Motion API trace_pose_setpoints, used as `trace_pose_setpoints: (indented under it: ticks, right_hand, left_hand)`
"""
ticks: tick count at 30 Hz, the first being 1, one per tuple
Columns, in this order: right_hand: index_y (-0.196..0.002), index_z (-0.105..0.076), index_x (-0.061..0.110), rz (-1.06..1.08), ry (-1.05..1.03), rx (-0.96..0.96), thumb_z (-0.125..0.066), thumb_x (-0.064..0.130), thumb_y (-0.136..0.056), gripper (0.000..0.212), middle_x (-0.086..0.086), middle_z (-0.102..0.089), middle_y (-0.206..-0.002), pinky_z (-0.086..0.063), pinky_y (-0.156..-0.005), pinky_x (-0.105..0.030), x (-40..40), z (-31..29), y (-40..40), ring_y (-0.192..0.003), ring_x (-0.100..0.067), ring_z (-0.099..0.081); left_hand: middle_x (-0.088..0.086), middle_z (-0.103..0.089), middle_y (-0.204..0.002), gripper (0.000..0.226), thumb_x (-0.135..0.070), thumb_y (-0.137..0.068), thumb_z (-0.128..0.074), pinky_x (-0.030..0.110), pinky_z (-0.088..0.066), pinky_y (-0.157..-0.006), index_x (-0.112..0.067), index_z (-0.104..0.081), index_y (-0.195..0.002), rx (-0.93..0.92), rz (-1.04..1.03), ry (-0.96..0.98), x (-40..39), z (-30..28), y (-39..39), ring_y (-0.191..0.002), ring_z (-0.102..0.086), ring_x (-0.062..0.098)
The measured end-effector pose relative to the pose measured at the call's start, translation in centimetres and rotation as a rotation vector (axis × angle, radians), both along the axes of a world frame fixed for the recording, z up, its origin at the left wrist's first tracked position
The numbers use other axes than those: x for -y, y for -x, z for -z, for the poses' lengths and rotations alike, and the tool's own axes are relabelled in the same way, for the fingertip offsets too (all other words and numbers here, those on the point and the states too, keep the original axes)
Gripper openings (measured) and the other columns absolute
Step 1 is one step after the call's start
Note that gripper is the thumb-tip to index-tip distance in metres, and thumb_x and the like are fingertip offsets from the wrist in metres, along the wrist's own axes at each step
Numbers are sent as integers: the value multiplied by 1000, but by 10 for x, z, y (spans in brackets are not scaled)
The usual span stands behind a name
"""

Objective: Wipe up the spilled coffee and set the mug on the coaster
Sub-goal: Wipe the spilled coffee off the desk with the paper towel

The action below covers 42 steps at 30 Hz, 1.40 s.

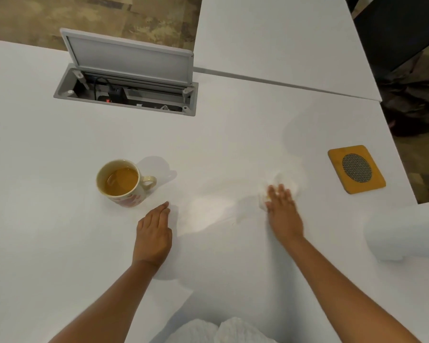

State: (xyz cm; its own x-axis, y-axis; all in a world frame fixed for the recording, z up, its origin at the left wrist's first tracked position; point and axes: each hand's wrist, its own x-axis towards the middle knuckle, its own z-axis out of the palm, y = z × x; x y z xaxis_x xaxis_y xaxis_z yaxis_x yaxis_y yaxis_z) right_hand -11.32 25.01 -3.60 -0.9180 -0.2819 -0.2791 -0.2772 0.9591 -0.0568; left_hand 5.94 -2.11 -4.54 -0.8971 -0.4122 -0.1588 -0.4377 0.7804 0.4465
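Pressing tissue (281,183) under right hand (284,214), mug (122,183) well left

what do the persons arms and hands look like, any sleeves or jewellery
Both forearms are bare as far as the bottom edge of the picture, with no sleeves in view. The left hand and the right hand wear no gloves, and no rings, watch or bracelet show on the fingers or wrists. Some white textured fabric shows at the bottom edge between the arms.
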Motion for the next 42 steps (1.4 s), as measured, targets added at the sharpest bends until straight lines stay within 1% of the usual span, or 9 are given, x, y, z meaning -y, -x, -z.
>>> trace_pose_setpoints:
  ticks: [6,11,15,19,23,29,34,38,42]
  right_hand:
    - [-147,-1,7,207,-139,-3,-25,17,-101,52,-19,-10,-156,-37,-106,-31,-17,-5,-41,-143,-26,-19]
    - [-101,-71,3,-138,-27,-92,-89,14,-53,53,-17,-73,-95,-54,-47,-23,67,-31,-93,-81,-22,-72]
    - [-138,-42,23,74,442,224,-40,27,-97,41,-11,-64,-119,-49,-84,-34,103,-42,-81,-105,-30,-61]
    - [-130,-51,17,529,784,471,-51,36,-92,42,-7,-58,-130,-44,-101,-36,75,-53,-35,-117,-24,-55]
    - [-116,-58,11,707,851,236,-57,33,-90,34,-4,-68,-95,-52,-89,-39,29,-52,-24,-94,-23,-66]
    - [-111,-64,11,462,754,-15,-57,25,-91,26,-6,-65,-106,-40,-71,-9,35,-45,-45,-86,-11,-59]
    - [-115,-54,6,329,498,181,-67,34,-81,46,-14,-48,-117,-45,-90,-33,78,-31,-55,-106,-29,-52]
    - [-138,-38,18,-102,383,130,-53,20,-89,51,-12,-42,-131,-41,-96,-36,128,-17,-88,-118,-30,-40]
    - [-132,-47,22,-307,508,154,-42,7,-91,45,-11,-47,-132,-38,-97,-38,129,-4,-105,-120,-29,-41]
  left_hand:
    - [8,-49,-137,49,-19,-86,-24,36,-26,-108,-8,-47,-128,-15,-2,-13,0,0,1,-126,-44,27]
    - [8,-49,-137,55,-24,-85,-17,37,-27,-108,-8,-47,-127,-11,7,4,0,0,0,-126,-43,27]
    - [10,-50,-136,48,-16,-84,-25,40,-30,-107,-5,-49,-124,-14,19,20,-2,-2,1,-125,-45,29]
    - [10,-49,-137,47,-13,-84,-29,39,-28,-108,-6,-48,-127,-7,17,24,0,-1,-1,-126,-43,29]
    - [9,-48,-138,47,-15,-85,-28,40,-27,-109,-7,-46,-128,-7,18,16,-1,-1,1,-127,-42,28]
    - [9,-47,-138,48,-17,-86,-27,41,-29,-110,-6,-46,-128,-8,19,19,-2,-2,1,-127,-42,28]
    - [9,-48,-137,45,-14,-87,-28,41,-30,-109,-7,-47,-127,-17,10,12,-1,0,1,-126,-43,28]
    - [12,-52,-133,52,-17,-80,-23,41,-35,-103,-4,-49,-123,-35,14,17,-1,0,0,-122,-47,30]
    - [13,-52,-133,47,-11,-83,-30,41,-33,-105,-4,-47,-126,-55,-22,-17,-1,3,0,-123,-47,31]
